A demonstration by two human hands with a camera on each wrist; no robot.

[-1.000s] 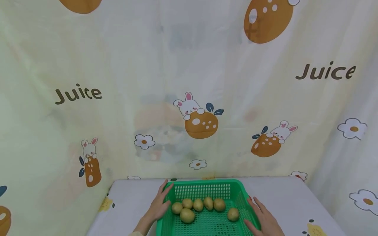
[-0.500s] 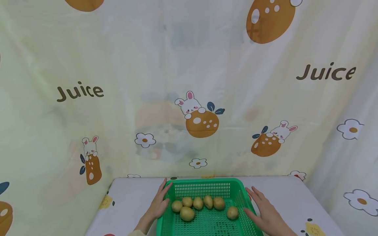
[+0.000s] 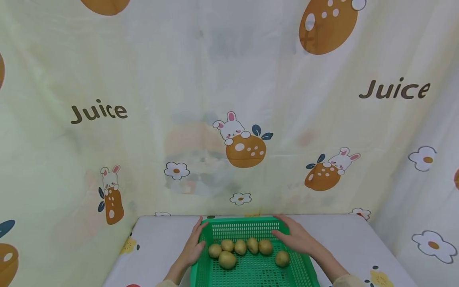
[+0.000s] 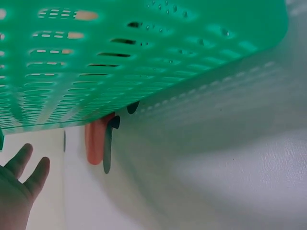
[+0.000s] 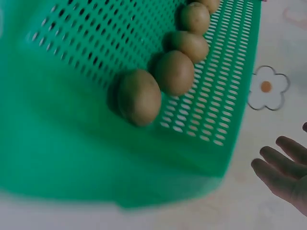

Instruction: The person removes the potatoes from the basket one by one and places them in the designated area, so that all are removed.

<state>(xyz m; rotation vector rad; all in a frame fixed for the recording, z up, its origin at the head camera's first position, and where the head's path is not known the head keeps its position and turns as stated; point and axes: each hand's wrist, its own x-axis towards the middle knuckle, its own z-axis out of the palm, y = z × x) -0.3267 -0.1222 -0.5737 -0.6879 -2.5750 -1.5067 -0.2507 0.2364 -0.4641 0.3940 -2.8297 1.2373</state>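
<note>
Several small potatoes lie in a green plastic basket, most in a row toward its far wall. One potato sits apart at the right. My left hand is at the basket's left rim near the far corner, fingers extended; in the left wrist view, two fingertips stick out beyond the basket wall. At the far right corner, my right hand reaches over the rim with its fingers straight and spread. The right wrist view shows its fingers outside the basket; contact cannot be told.
The basket stands on a table with a white patterned cloth, which shows on both sides. A printed curtain rises right behind the table and along its sides.
My right hand has left the basket's right side, lifted outward, then moved forward and left to the far right corner. My left hand, the basket and the potatoes have hardly moved.
</note>
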